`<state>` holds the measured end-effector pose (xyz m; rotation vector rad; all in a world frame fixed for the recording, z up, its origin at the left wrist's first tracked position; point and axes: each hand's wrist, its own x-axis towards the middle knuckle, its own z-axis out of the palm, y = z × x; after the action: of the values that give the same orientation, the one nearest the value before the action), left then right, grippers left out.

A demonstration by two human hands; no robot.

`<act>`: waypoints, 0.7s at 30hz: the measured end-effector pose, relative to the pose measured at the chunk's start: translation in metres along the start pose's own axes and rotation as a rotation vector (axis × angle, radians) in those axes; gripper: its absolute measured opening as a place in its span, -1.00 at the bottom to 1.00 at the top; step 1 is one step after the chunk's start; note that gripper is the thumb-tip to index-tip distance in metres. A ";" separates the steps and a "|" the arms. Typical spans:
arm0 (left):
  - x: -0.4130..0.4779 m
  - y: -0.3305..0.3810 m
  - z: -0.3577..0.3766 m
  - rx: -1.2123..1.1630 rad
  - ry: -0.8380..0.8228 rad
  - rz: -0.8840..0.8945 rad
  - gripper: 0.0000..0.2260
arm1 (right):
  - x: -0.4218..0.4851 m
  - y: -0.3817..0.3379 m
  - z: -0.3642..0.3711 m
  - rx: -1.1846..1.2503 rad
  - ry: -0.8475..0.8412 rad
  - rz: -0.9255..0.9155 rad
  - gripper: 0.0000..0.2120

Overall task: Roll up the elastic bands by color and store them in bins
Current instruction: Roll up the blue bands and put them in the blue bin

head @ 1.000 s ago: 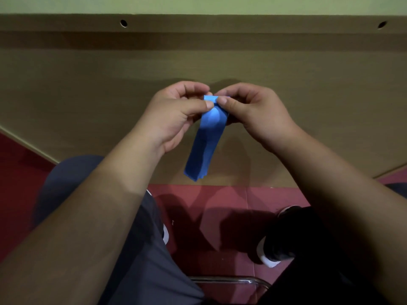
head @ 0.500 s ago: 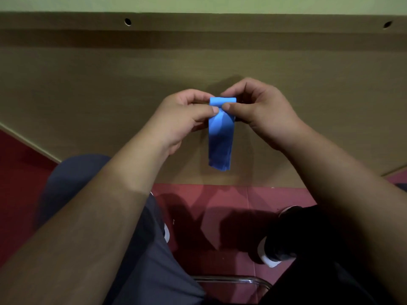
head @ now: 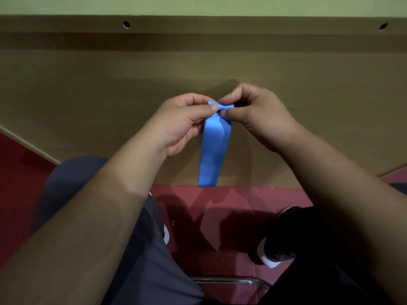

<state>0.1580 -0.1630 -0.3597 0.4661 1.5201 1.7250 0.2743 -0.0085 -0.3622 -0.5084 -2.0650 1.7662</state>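
The brown board [head: 88, 95] fills the upper half of the view. The red floor [head: 220, 205] lies below it, with a grey-trousered leg [head: 143, 249] and a dark shoe [head: 273, 254] at the bottom. No bin is in view. Both forearms reach forward and meet in front of the board. The left hand [head: 178, 124] and the right hand [head: 262, 119] are level with each other and close on the same point from opposite sides, so neither is the nearer. The blue elastic band [head: 213, 150] is held in the air between them, clear of the board. Its long axis runs from the fingers straight back toward the person, and it lies flat as a doubled strip. The free end [head: 207, 181] hangs unsupported over the edge line where board meets floor. The top end [head: 220, 105] is turned over on itself into a first short fold. Both hands have their fingers curled. The left thumb [head: 212, 108] pinches that fold against fingers hidden behind the strip. The right thumb [head: 226, 114] and forefinger pinch it from the other side. Judged from this, the roll is at its start, and almost the whole length remains to wind. The coming move depends on the roll axis staying square to the strip; a skewed fold would likely produce a cone-shaped roll.
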 end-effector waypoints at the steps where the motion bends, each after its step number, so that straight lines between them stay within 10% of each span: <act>1: 0.000 0.000 0.000 -0.004 0.005 0.004 -0.80 | 0.000 0.000 0.000 -0.001 -0.001 -0.001 -0.75; 21: 0.000 0.004 -0.003 0.033 0.031 0.069 -0.73 | -0.002 0.003 -0.005 0.042 -0.052 0.008 -0.82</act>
<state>0.1540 -0.1649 -0.3566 0.5167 1.5727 1.7694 0.2787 -0.0043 -0.3646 -0.4636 -2.0583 1.8424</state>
